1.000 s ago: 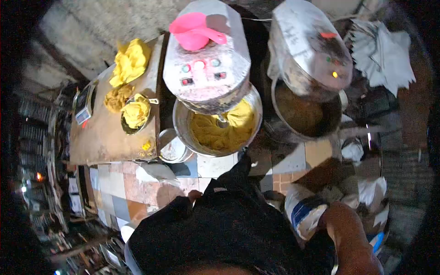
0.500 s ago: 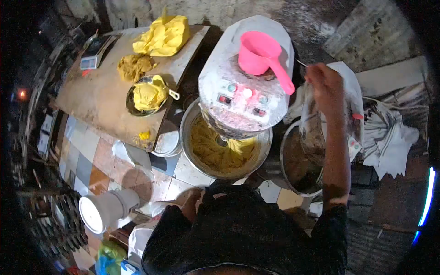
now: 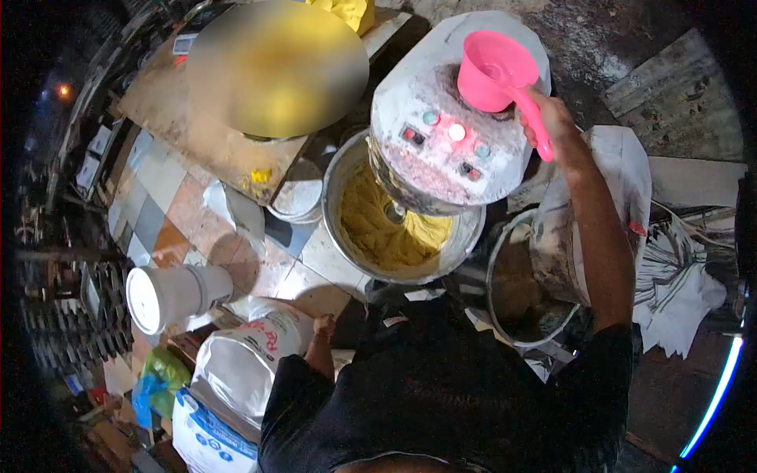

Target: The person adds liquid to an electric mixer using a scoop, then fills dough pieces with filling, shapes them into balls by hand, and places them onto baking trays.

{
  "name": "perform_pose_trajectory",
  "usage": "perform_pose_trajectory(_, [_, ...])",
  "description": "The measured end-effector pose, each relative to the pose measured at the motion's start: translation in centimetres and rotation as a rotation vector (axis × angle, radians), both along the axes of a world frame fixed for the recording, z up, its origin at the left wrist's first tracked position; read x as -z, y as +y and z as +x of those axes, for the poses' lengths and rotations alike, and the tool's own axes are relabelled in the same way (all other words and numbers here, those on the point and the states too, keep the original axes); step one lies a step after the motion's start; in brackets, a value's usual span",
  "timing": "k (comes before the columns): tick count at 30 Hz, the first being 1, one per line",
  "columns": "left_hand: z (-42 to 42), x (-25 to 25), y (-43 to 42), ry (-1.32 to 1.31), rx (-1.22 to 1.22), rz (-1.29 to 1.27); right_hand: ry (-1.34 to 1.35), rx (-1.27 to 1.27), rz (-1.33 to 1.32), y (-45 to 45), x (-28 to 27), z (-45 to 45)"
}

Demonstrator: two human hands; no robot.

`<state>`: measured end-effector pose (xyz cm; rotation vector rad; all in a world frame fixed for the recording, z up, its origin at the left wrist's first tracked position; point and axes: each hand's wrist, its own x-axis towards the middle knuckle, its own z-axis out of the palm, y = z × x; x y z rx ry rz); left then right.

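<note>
My right hand (image 3: pixel 552 122) is wrapped round the handle of a pink plastic dipper (image 3: pixel 495 75), which rests on top of a white, flour-dusted mixer (image 3: pixel 441 138). Under the mixer head, a metal bowl (image 3: pixel 336 225) contains yellow dough (image 3: pixel 378 229) around the mixing tool. My left hand (image 3: pixel 322 327) is low, beside a white sack with red print (image 3: pixel 264 343); its fingers are too small to make out. A second mixer (image 3: pixel 579 229) stands to the right, partly behind my forearm, over a bowl (image 3: pixel 493 296) with brownish contents.
At the upper left is a wooden table (image 3: pixel 162 106), partly blurred, with a yellow lump (image 3: pixel 260 175) near its edge. A white bucket (image 3: pixel 162 299) lies on the tiled floor. Nearby are a green bag (image 3: pixel 167 378) and a blue-and-white sack (image 3: pixel 209 433). White sacks (image 3: pixel 674 292) hang right.
My right hand has come up from the lower right, passed over the second mixer and taken hold of the dipper's handle. The view has shifted, showing more floor at the lower left.
</note>
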<state>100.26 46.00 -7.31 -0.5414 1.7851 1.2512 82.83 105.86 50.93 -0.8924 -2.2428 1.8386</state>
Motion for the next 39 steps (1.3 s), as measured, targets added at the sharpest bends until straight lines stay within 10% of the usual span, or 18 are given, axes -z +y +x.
perform_pose_trajectory(2, [1.9, 1.3, -0.5, -0.126, -0.313, 0.151, -0.007, -0.035, 0.091, 0.1, -0.9, 3.0])
perform_pose_trajectory(5, [4.8, 3.6, 0.9, 0.390, 0.321, -0.287, -0.005, -0.082, 0.087, 0.4, -2.3, 8.9])
perform_pose_trajectory(7, [5.3, 4.3, 3.1, 0.547, 0.197, -0.292, 0.013, -0.117, 0.122, 0.7, -2.2, 13.6])
perform_pose_trajectory(15, [13.5, -5.1, 19.5, 0.171, 0.482, -0.657, -0.022, -0.285, 0.060, 1.3, 4.1, 32.3])
perform_pose_trajectory(23, [18.3, 4.4, 17.2, 0.336, 0.524, -0.354, 0.076, -0.172, 0.045, -0.6, 12.4, 43.2])
perform_pose_trajectory(24, [18.1, -8.1, 21.8, 0.323, 0.604, -0.426, 0.106, -0.168, 0.080, -0.7, 13.7, 44.0])
perform_pose_trajectory(29, [17.7, 3.7, 17.2, 0.273, 0.887, -0.649, 0.153, -0.144, 0.153, -0.3, 18.1, 47.7])
perform_pose_trajectory(39, [14.2, -4.8, 22.3, 0.468, 0.841, -0.384, -0.039, -0.022, 0.053, 0.7, 20.9, 51.2])
